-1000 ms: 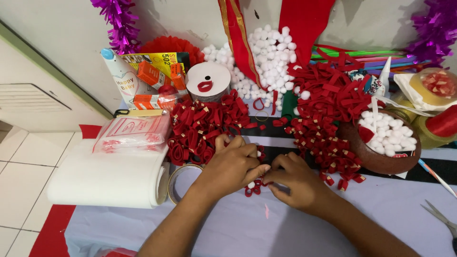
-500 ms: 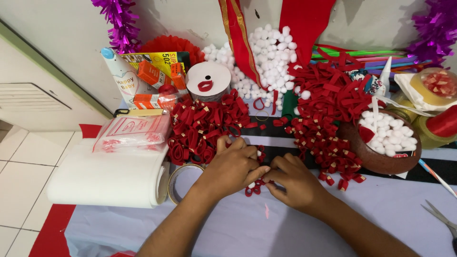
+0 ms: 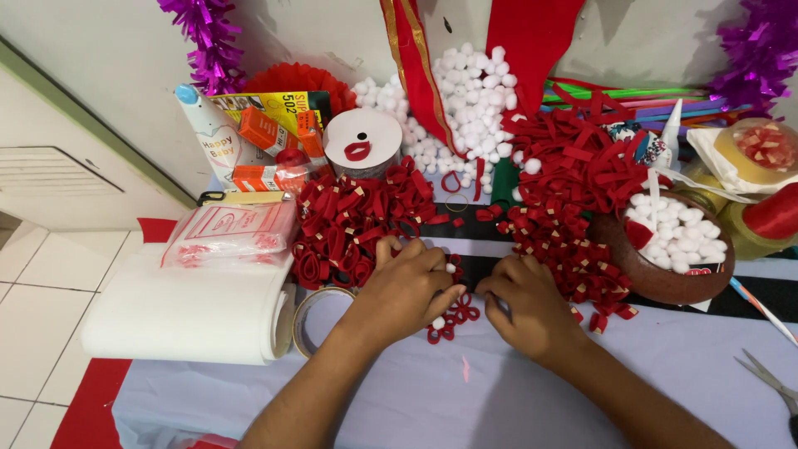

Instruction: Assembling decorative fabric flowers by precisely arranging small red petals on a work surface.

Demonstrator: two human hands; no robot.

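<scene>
Nearest us, our left hand [image 3: 407, 291] and right hand [image 3: 528, 306] meet over a small red felt flower [image 3: 453, 316] on the table [image 3: 416, 399]. The left grip is pinched on a white pompom [image 3: 438, 323] at the flower, whose loops already ring together; the right grip we cannot tell. Beyond the flower lie heaps of loose felt loops [image 3: 357, 220], then white pompoms [image 3: 465, 91], unused.

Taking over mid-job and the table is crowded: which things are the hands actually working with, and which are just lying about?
In hand:
left hand
right hand
red loop flower between them
white pompom at the left fingertips
red loop piles

Lying about:
white roll
tape ring
scissors
brown bowl
purple tinsel
</scene>
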